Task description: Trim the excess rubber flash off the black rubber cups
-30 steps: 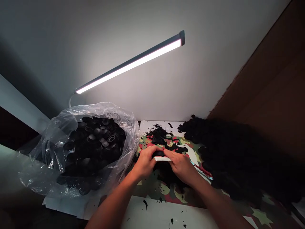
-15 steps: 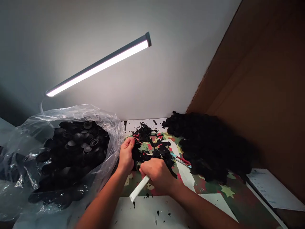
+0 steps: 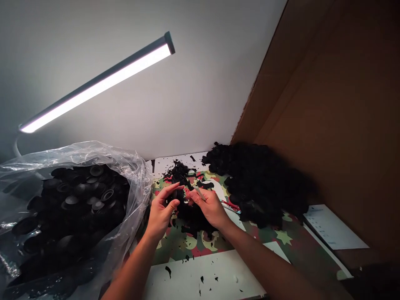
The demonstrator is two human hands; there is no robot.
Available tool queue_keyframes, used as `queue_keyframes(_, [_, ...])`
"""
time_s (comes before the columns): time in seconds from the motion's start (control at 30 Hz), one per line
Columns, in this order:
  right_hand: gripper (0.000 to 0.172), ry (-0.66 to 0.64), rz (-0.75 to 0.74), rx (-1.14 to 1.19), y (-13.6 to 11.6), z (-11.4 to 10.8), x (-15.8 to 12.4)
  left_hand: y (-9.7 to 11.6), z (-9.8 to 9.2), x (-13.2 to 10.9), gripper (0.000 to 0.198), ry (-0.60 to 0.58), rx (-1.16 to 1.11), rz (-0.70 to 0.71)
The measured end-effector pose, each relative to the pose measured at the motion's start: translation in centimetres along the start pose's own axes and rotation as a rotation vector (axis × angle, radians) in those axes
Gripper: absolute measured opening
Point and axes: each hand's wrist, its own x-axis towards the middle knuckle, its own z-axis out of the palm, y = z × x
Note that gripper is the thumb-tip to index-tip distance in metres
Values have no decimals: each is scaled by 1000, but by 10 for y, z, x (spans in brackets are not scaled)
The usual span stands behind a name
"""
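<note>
The left hand (image 3: 161,210) is curved around a black, ribbed, round piece of rubber-like material (image 3: 179,194), grasping it between the fingers and the thumb. The piece sits in front of the person, above the camouflage-patterned sheet (image 3: 215,245), just left of the right hand (image 3: 208,205). The right hand is closed on a slim, pale, stick-like tool (image 3: 200,193), whose upper end projects past the fingers (its lower end is hidden by the hand).

Beneath and beyond the hands, thin black scraps (image 3: 178,170) lie over the patterned sheet; further flecks are scattered on the white sheet (image 3: 178,281) nearest the person. Just beyond the right wrist lies a slender red and pale-blue implement (image 3: 231,206), its type not determinable.

At left stands an open bag of clear plastic (image 3: 139,171), holding many black, round, ridged pieces (image 3: 90,204). At right, a dark heap of black material (image 3: 265,187) lies against a brown cardboard panel (image 3: 328,104). A lit, bar-shaped lamp (image 3: 100,85) slants above the bag.
</note>
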Motion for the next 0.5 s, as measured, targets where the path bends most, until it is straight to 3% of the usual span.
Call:
queue_keyframes(0.17, [42,-53,108,210,-5,5,-2,3,6,-2,35,-7,141,-6])
queue_keyframes(0.33, [43,-75,127,305,-11,8,-6,-2,8,-2,31,66,-58,-22])
queue_keyframes(0.43, [40,-71,115,270,-9,9,-7,-4,8,-2,29,130,-89,-61])
queue_keyframes(0.5, [32,29,51,151,-7,8,-7,-4,6,-2,24,142,4,-63])
